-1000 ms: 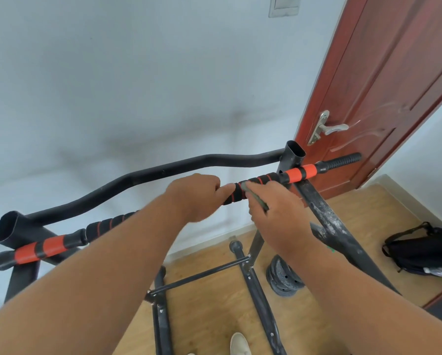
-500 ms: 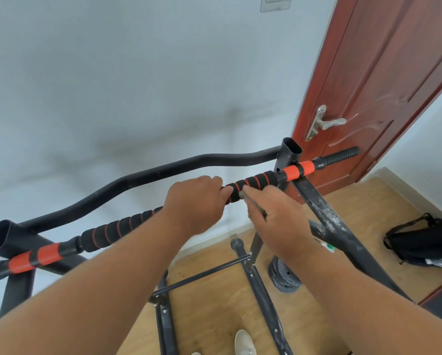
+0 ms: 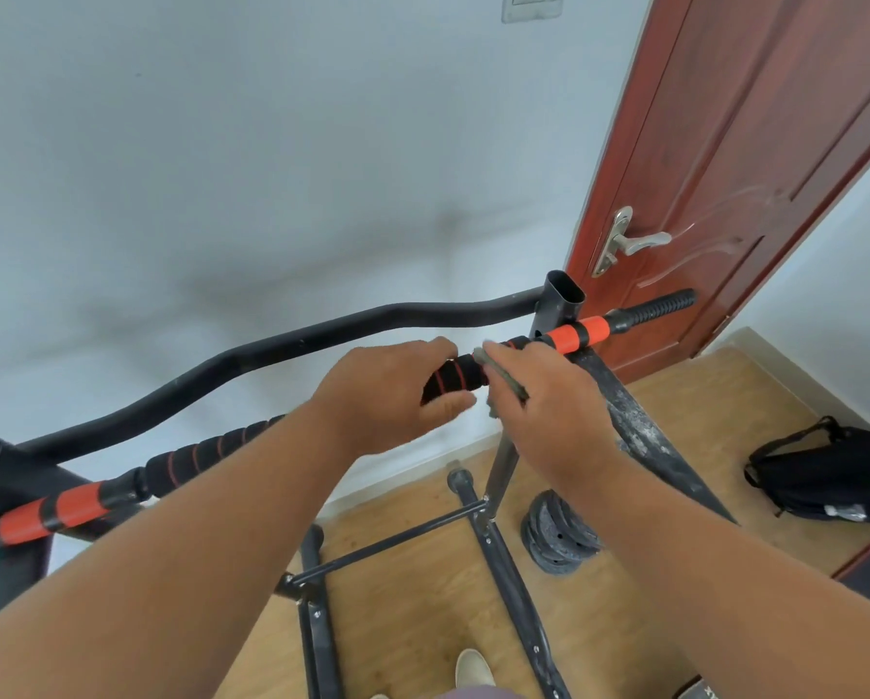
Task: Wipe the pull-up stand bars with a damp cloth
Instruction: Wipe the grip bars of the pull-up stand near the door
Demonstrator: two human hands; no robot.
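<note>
The pull-up stand's near bar (image 3: pixel 211 449) runs from lower left to upper right, with black foam grips and orange bands. My left hand (image 3: pixel 387 391) grips the foam at the bar's middle, thumb under it. My right hand (image 3: pixel 539 401) wraps a grey-green cloth (image 3: pixel 506 383) round the bar just right of the left hand; only the cloth's edge shows. A bare black curved bar (image 3: pixel 322 335) runs behind, joining square uprights at both ends.
A red wooden door (image 3: pixel 725 169) with a metal handle (image 3: pixel 624 244) stands right of the stand. Stacked weight plates (image 3: pixel 559 537) and a black bag (image 3: pixel 836 476) lie on the wooden floor. The stand's base rails (image 3: pixel 503 562) run below. White wall behind.
My hands have stayed together on the foam grip, and my left thumb has dropped under the bar. The camera has tilted a little, and more of the left foam grip shows.
</note>
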